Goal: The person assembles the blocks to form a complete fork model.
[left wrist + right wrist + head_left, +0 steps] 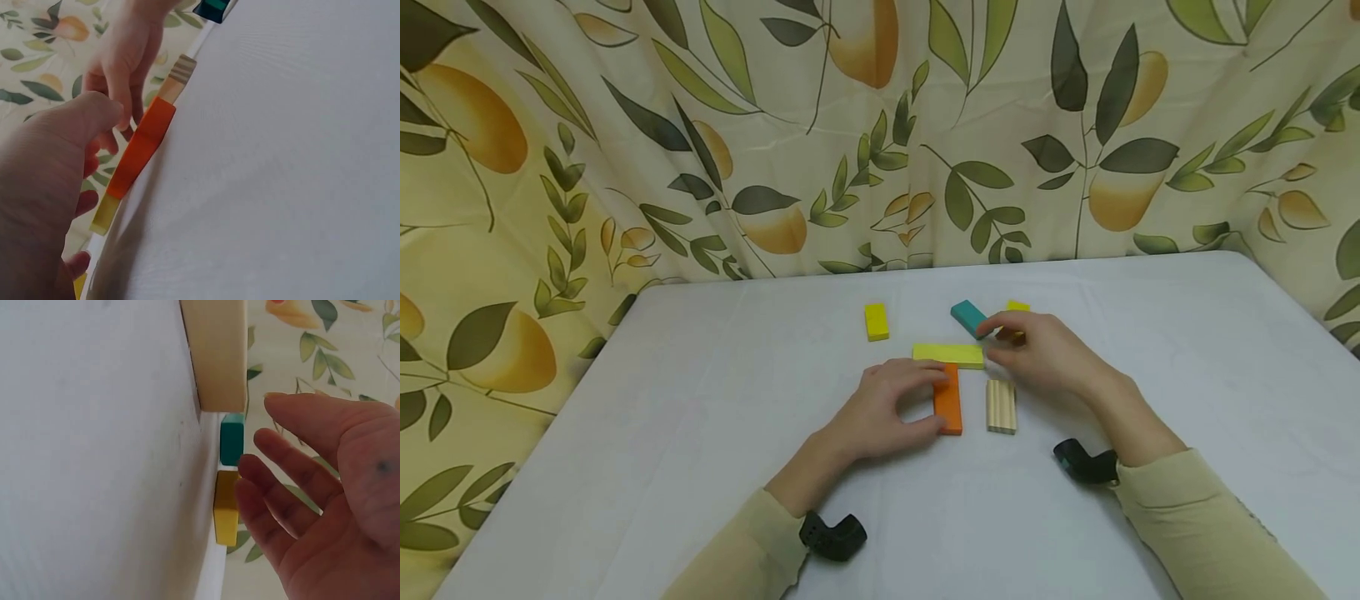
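Note:
My left hand (891, 408) lies at the orange block (950, 408), its fingertips over the far end and its thumb tip by the near left edge. In the left wrist view, the thumb and fingers are spread beside the orange block (142, 150). My right hand (1045, 350) hovers with its fingertips right by the teal block (968, 317); in the right wrist view nothing is between its parted fingers and thumb. A yellow-green block (948, 356) lies crosswise at the orange block's far end. To the right of the orange block lies a grooved plain wooden block (1001, 407).
A small yellow block (876, 322) lies at the back left. Another yellow block (1018, 306) is partly hidden behind my right hand. A white cloth covers the table (700, 417), and a leaf-patterned curtain (850, 167) hangs behind its far edge.

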A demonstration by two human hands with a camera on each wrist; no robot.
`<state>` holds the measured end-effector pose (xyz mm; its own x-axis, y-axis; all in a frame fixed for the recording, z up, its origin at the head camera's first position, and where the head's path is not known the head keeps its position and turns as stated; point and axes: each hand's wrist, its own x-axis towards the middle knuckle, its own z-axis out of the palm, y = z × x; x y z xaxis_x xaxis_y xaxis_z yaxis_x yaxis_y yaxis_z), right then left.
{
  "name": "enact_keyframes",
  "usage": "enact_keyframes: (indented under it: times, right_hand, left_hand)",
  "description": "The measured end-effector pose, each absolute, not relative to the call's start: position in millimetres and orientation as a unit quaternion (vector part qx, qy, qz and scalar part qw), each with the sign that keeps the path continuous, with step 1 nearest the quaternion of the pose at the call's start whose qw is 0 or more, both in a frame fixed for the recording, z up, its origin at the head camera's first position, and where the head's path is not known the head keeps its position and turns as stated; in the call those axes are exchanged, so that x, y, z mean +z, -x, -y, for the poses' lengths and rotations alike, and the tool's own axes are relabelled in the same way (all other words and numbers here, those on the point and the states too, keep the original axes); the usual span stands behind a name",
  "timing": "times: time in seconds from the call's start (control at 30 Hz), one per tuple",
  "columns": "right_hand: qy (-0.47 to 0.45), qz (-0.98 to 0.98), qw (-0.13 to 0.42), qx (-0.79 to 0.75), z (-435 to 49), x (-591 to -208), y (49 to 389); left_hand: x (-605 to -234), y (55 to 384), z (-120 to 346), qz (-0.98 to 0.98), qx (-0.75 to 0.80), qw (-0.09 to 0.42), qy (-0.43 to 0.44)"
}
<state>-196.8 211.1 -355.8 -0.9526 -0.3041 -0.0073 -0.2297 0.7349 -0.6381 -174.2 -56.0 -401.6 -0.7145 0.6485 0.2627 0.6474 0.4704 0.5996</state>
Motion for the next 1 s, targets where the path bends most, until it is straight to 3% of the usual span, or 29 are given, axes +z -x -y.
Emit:
enact_keyframes:
  times: [0.63, 1.0]
  right_hand:
    - [0.135, -0.931, 0.024, -0.339, -226.3, -355.8, 204.3]
    - [0.127, -0.941, 0.025, -0.314, -237.3, -359.1, 212.9]
  left_hand:
    - [-396.1, 183.2, 51.9, -0.875, 0.335, -0.031, -0.347]
    - [-394.9, 188.8, 43.6, -0.887, 0.310, 0.004, -0.343]
